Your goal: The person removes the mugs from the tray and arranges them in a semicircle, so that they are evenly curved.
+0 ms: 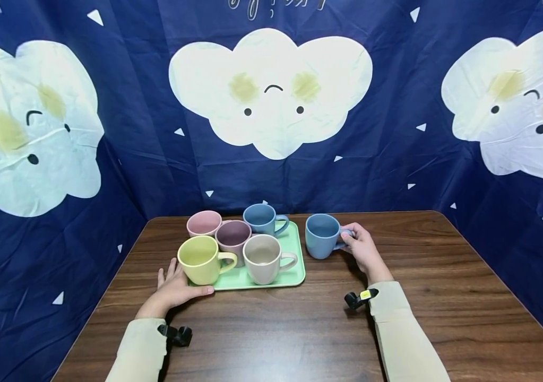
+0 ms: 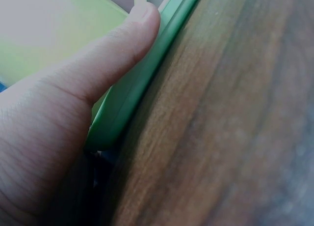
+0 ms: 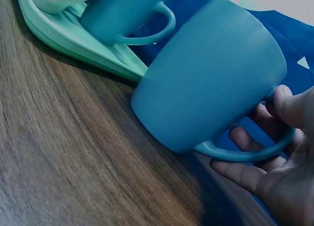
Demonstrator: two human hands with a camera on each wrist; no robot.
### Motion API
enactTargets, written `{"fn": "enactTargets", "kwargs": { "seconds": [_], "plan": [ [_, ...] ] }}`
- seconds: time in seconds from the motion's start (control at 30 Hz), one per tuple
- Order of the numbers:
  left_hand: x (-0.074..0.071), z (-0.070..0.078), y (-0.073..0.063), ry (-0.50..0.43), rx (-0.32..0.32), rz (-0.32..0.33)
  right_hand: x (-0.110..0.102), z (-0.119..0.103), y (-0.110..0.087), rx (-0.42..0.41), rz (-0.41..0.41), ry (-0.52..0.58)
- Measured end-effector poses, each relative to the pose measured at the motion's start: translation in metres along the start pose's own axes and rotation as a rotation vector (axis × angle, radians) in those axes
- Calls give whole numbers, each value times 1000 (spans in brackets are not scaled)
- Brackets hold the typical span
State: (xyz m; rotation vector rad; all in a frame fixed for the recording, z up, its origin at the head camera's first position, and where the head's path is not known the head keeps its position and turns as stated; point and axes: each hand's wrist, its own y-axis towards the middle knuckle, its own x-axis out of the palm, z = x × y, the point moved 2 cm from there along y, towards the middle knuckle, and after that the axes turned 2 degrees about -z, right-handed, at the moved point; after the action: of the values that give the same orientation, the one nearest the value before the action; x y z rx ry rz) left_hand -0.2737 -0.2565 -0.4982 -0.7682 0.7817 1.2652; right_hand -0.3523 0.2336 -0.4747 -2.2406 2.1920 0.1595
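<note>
By its handle, my right hand holds a blue mug just right of the light green tray. In the right wrist view the fingers curl round the handle of that blue mug; whether its base touches the table I cannot tell. My left hand rests at the tray's front left corner, fingers spread, its straight thumb along the front edge. Beside that hand, on the tray, stands a yellow mug. A beige mug is at front, a purple mug behind it.
Toward the back of the tray stand a pink mug and another blue mug. All handles visible point roughly right. A brown wooden table bears everything, with a dark blue cloth with cloud prints along its back and sides.
</note>
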Motion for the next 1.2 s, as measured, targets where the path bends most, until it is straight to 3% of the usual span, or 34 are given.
{"fn": "enactTargets", "kwargs": {
  "seconds": [0.23, 0.5, 1.2],
  "plan": [
    [1, -2, 1, -23, 19, 16, 1, 1, 0, -4, -35, 42],
    [1, -1, 0, 3, -11, -5, 0, 0, -1, 6, -78, 69],
    [1, -1, 1, 3, -8, -5, -9, -3, -3, 22, -137, 92]
  ]
}}
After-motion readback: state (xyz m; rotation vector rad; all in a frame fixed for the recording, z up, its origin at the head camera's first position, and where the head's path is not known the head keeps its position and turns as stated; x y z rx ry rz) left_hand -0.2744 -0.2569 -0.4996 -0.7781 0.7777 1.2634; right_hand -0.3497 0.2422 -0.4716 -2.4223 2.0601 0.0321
